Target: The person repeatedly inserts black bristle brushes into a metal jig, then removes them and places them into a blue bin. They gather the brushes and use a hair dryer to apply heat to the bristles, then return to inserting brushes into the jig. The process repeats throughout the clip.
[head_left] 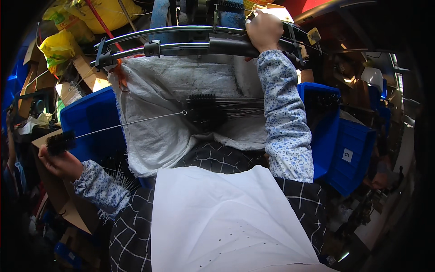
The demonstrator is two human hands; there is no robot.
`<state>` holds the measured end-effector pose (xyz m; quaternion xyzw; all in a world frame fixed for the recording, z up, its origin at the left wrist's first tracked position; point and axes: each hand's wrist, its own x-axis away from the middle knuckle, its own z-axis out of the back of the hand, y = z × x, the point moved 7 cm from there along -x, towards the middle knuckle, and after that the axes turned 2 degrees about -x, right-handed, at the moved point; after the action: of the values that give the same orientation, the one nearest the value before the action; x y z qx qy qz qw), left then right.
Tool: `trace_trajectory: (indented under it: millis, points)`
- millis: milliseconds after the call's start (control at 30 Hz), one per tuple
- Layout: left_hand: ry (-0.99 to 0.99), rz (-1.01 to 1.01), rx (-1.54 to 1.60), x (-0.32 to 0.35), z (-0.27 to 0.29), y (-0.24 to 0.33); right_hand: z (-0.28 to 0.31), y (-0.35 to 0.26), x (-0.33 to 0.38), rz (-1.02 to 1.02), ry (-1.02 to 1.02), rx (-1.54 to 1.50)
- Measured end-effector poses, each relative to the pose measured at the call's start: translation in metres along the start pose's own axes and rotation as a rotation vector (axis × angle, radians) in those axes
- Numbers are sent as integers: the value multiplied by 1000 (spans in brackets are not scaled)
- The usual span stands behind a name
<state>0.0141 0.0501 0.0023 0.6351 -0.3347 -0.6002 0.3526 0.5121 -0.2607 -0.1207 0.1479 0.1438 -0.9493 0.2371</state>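
At the far left, my left hand (62,165) is closed on the black bristle end of a wire brush (60,142). Its twisted metal stem runs right and slightly up to a small loop over my lap. My right hand (265,31) is up at the top, fingers curled at the right part of a machine with metal rails (181,46), next to a pale box-like piece (278,12). What those fingers grip is hidden. Below the rails, a pile of similar black brushes (206,111) lies on a white woven cloth (152,131), stems pointing right.
A blue bin (72,111) stands left of the cloth, with wire stems near its lower side. More blue bins (351,154) stand to the right, one with black brushes in it. Yellow bags (59,47) and cardboard (88,75) crowd the upper left.
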Motion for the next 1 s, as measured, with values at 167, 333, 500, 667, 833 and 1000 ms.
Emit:
trace_trajectory:
  millis: [167,333,500,667,833,1000]
  points:
    - [23,-102,-61,4,-6,-7,8,2,4,9,40,-181]
    - [-39,-436,-570,7,-10,14,7,-20,4,14,34,-195]
    - [-64,-917,-1164,27,-33,58,-2,-38,4,31,43,-262]
    - [-82,-376,-619,7,-8,30,3,-54,4,32,40,-228]
    - [-80,-751,-1000,28,-30,42,2,-86,6,50,57,-200]
    - [-106,-707,-964,24,-24,23,9,-106,6,-50,-42,-181]
